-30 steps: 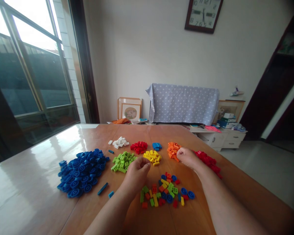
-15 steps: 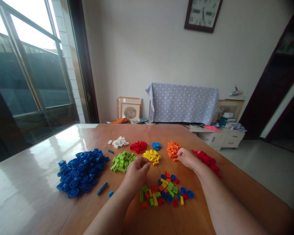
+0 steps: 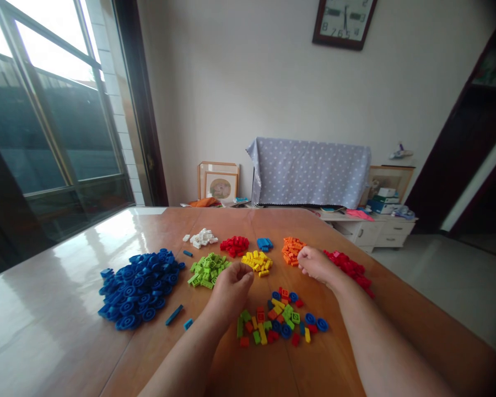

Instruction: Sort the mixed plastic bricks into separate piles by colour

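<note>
right hand [image 3: 317, 266] curls; orange bricks [image 3: 291, 250] lie alongside.

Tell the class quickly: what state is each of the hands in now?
Left hand: curled near the yellow bricks; any hold cannot be told.
Right hand: curled beside the orange bricks; any hold cannot be told.

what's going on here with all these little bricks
A person sits or stands at a table with both bare hands among piles of toy bricks. The right hand is at the edge of the orange pile; the left hand is by the green pile and yellow pile. Whether either holds a brick is hard to tell. A mixed-colour cluster lies between the forearms.
</note>
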Demonstrator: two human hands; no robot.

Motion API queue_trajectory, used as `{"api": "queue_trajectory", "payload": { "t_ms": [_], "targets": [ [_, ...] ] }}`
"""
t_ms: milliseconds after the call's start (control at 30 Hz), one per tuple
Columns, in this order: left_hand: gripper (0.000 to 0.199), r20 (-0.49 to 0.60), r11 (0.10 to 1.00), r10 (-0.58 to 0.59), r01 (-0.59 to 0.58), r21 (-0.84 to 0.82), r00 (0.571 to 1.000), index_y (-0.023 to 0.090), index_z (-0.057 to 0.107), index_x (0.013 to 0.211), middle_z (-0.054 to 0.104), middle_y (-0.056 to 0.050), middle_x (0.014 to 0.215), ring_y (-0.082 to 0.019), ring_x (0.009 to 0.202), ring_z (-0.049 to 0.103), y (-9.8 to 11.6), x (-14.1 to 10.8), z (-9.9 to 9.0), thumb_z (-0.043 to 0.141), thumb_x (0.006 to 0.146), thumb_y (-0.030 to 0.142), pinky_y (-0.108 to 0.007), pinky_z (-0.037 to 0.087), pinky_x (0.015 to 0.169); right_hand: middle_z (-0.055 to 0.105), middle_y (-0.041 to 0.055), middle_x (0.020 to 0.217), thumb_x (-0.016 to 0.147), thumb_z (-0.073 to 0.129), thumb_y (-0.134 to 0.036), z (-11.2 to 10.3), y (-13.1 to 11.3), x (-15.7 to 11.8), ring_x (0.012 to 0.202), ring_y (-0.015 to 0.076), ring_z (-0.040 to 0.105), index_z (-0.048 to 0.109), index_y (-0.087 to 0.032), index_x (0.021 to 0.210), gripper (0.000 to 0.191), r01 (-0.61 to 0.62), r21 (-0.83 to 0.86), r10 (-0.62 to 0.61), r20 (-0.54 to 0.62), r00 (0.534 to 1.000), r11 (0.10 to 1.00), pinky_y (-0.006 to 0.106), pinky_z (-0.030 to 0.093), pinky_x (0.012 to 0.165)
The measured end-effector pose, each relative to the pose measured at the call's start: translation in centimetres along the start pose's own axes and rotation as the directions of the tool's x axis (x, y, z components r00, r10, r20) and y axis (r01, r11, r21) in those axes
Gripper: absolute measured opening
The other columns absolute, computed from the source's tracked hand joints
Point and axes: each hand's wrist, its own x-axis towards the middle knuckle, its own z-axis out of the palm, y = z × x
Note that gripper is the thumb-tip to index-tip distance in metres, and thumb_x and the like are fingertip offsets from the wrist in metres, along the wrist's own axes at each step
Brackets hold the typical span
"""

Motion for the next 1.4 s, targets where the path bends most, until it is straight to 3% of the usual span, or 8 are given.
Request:
{"api": "queue_trajectory", "payload": {
  "t_ms": [67, 167, 333, 667, 933, 1033, 1167, 1400],
  "targets": [
    [0.022, -0.002, 1.0, -0.005, 0.005, -0.019, 1.0, 0.016, 0.063, 0.081, 0.054, 0.001, 0.066, -0.011, 0.057, 0.044, 0.2, -0.1, 0.0, 0.063, 0.075, 0.037, -0.022, 0.034, 0.054, 0.066, 0.0014, 0.07, 0.076, 0.055, -0.018, -0.3, -0.8, -0.8, 0.058, 0.0117, 0.059, 0.058, -0.018, 0.077, 0.003, 0.015, 0.008, -0.016, 0.047, 0.999, 1.0, 0.02, 0.04, 0.053],
    [0.023, 0.0, 1.0, -0.005, 0.005, -0.018, 1.0, 0.016, 0.063, 0.081, 0.054, 0.001, 0.066, -0.011, 0.059, 0.045, 0.2, -0.1, 0.0, 0.063, 0.075, 0.038, -0.022, 0.035, 0.055, 0.064, -0.0002, 0.068, 0.074, 0.056, -0.018, -0.6, -2.2, -2.1, 0.059, 0.0115, 0.056, 0.059, -0.019, 0.079, 0.006, 0.033, 0.029, -0.039, 0.231, 0.972, 0.999, 0.02, 0.04, 0.053],
    [0.024, 0.001, 1.0, 0.006, -0.006, 0.014, 1.0, 0.015, 0.064, 0.081, 0.054, 0.001, 0.066, -0.012, 0.059, 0.045, -0.2, 0.2, 0.0, 0.063, 0.075, 0.039, -0.023, 0.034, 0.055, 0.062, -0.0016, 0.065, 0.073, 0.067, -0.027, -0.9, -3.5, -3.6, 0.057, 0.0112, 0.052, 0.063, -0.018, 0.082, 0.013, 0.079, -0.008, -0.062, 0.532, 0.844, 0.997, 0.02, 0.037, 0.049],
    [0.024, -0.021, 0.999, 0.014, -0.013, 0.037, 1.0, 0.015, 0.065, 0.081, 0.056, 0.0, 0.067, -0.011, 0.059, 0.046, -0.6, 0.2, 0.3, 0.063, 0.075, 0.038, -0.022, 0.033, 0.053, 0.064, -0.0013, 0.066, 0.068, 0.076, -0.029, 0.2, -4.3, -4.0, 0.06, 0.0114, 0.055, 0.068, -0.016, 0.08, 0.019, 0.2, -0.071, -0.12, 0.594, 0.796, 0.977, 0.018, 0.035, 0.05],
    [0.024, -0.003, 0.999, 0.003, -0.002, 0.035, 1.0, 0.015, 0.065, 0.081, 0.053, 0.001, 0.066, -0.01, 0.057, 0.044, -0.7, 0.3, 0.3, 0.063, 0.074, 0.039, -0.022, 0.033, 0.052, 0.058, -0.0042, 0.067, 0.07, 0.07, -0.022, 0.1, -4.2, -3.7, 0.062, 0.0098, 0.052, 0.058, -0.018, 0.08, 0.016, 0.195, 0.16, -0.246, 0.431, 0.868, 0.968, 0.018, 0.036, 0.053],
    [0.025, -0.007, 0.999, 0.006, -0.006, 0.032, 1.0, 0.015, 0.065, 0.081, 0.054, 0.001, 0.065, -0.011, 0.057, 0.045, -0.6, 0.3, 0.2, 0.064, 0.074, 0.039, -0.022, 0.033, 0.052, 0.062, -0.0022, 0.068, 0.073, 0.068, -0.025, -0.2, -4.0, -3.2, 0.063, 0.0121, 0.058, 0.054, -0.019, 0.083, 0.018, 0.1, 0.251, -0.186, 0.343, 0.921, 0.963, 0.019, 0.039, 0.052],
    [0.026, -0.005, 1.0, 0.002, -0.002, 0.008, 1.0, 0.016, 0.065, 0.08, 0.054, 0.002, 0.064, -0.011, 0.057, 0.044, -0.6, 0.2, 0.1, 0.064, 0.072, 0.04, -0.023, 0.033, 0.052, 0.066, 0.0003, 0.07, 0.073, 0.069, -0.025, -0.7, -2.9, -1.6, 0.063, 0.0134, 0.062, 0.054, -0.019, 0.092, 0.025, 0.022, 0.42, -0.068, 0.094, 0.993, 0.907, 0.02, 0.045, 0.053],
    [0.022, -0.003, 1.0, 0.017, -0.017, 0.015, 1.0, 0.016, 0.064, 0.079, 0.055, 0.002, 0.066, -0.011, 0.058, 0.045, -0.3, 0.2, 0.0, 0.062, 0.074, 0.037, -0.023, 0.034, 0.055, 0.068, 0.0043, 0.076, 0.08, 0.068, -0.037, -1.1, -0.3, 0.9, 0.059, 0.0106, 0.06, 0.06, -0.018, 0.095, 0.025, 0.029, 0.562, 0.085, -0.175, 0.981, 0.827, 0.019, 0.046, 0.05]
  ]
}}
